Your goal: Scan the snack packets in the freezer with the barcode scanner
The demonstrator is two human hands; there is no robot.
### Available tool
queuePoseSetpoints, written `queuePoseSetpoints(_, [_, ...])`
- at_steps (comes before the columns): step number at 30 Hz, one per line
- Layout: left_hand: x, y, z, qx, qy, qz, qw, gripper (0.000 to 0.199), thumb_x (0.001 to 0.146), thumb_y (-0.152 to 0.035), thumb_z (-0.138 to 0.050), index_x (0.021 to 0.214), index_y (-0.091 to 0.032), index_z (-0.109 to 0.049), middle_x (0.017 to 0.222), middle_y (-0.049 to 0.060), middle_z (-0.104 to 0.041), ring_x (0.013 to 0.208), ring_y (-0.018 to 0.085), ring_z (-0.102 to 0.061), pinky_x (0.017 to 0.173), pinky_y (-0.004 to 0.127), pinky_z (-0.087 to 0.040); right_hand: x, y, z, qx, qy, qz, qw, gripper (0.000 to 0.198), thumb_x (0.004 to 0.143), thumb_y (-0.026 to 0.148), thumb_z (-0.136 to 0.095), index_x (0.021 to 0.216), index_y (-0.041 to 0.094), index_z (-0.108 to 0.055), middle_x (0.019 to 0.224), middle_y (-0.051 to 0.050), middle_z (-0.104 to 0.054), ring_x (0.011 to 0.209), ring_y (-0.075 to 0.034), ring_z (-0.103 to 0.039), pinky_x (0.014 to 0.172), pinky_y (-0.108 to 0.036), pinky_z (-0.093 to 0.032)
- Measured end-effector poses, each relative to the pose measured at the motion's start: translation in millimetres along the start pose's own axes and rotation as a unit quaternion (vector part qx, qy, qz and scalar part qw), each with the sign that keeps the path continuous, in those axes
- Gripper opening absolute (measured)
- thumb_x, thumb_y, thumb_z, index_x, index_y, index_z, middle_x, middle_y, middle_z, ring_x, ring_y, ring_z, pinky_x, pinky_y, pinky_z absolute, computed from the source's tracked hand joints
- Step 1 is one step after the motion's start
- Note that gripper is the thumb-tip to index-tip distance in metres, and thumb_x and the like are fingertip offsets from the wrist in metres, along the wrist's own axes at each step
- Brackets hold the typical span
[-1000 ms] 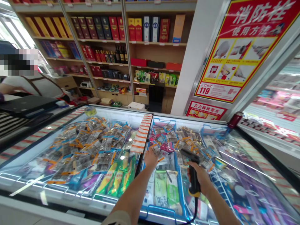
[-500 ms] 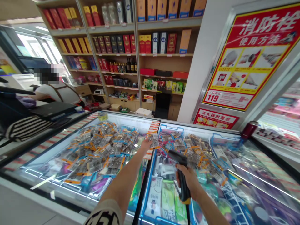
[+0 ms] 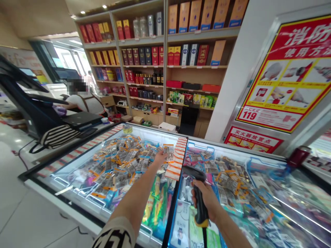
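Observation:
My left hand (image 3: pixel 160 157) reaches over the left freezer's glass, its fingers closed on the edge of a small clear packet (image 3: pixel 169 150) with an orange top. Just right of the packet lies a strip of orange-and-white labels (image 3: pixel 177 159). My right hand (image 3: pixel 207 197) grips a black-and-yellow barcode scanner (image 3: pixel 199 199) by its handle, its head tilted toward the label strip. A heap of similar packets (image 3: pixel 126 156) spreads over the glass left of my left hand. More packets (image 3: pixel 231 177) lie right of the scanner.
Two glass-topped freezers meet at a dark divider (image 3: pixel 176 194). A dark red tumbler (image 3: pixel 298 156) stands at the far right edge. Beyond are shelves (image 3: pixel 144 70) of boxed bottles. At the left, a person (image 3: pixel 84 101) sits behind a counter with a black checkout terminal (image 3: pixel 33 100).
The view has swung left. My left hand has carried the packet left, off the divider and label strip, over the left glass. The scanner stays in my right hand, now nearer the divider.

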State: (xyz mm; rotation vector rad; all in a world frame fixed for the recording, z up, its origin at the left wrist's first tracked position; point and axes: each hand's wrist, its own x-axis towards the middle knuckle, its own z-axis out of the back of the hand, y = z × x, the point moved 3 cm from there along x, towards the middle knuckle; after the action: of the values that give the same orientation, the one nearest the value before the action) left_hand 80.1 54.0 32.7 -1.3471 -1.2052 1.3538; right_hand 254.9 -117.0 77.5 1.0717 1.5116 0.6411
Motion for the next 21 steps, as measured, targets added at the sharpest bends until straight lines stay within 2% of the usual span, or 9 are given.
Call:
queuePoseSetpoints(9, [8.9,-7.6,3.7,-0.077,0.043,-0.018,0.996,0.02,0.067,-0.013,-0.051,0.087,-0.015,-0.056,0.084,0.004,-0.065,0.075,0.015,-0.059,0.075,0.03,-0.045,0.2,0.8,-21.2,-0.011,-0.031,-0.008,0.999,0.021,0.068,0.038,-0.05,0.068,0.017,-0.047,0.042,0.005,-0.048,0.03,-0.008,-0.042,0.029,-0.02,-0.033])
queuePoseSetpoints(16, [11.1,-9.9,6.4,-0.037,0.044,0.015,0.998,0.014,0.07,-0.016,-0.05,0.083,-0.017,-0.055,0.08,0.002,-0.063,0.068,0.012,-0.057,0.06,0.024,-0.046,-3.5,3.0,-32.1,0.017,-0.02,-0.027,0.999,0.021,0.072,0.038,-0.048,0.071,0.017,-0.046,0.042,0.005,-0.048,0.031,-0.008,-0.043,0.029,-0.019,-0.034])
queuePoseSetpoints(21, [11.2,-12.1,5.0,-0.034,0.054,0.032,0.997,0.015,0.069,-0.02,-0.054,0.084,-0.019,-0.055,0.08,0.001,-0.062,0.068,0.013,-0.058,0.056,0.023,-0.045,-6.6,10.2,-32.6,0.03,-0.018,-0.02,0.999,0.021,0.072,0.038,-0.048,0.072,0.017,-0.046,0.043,0.005,-0.049,0.032,-0.008,-0.043,0.029,-0.019,-0.035])
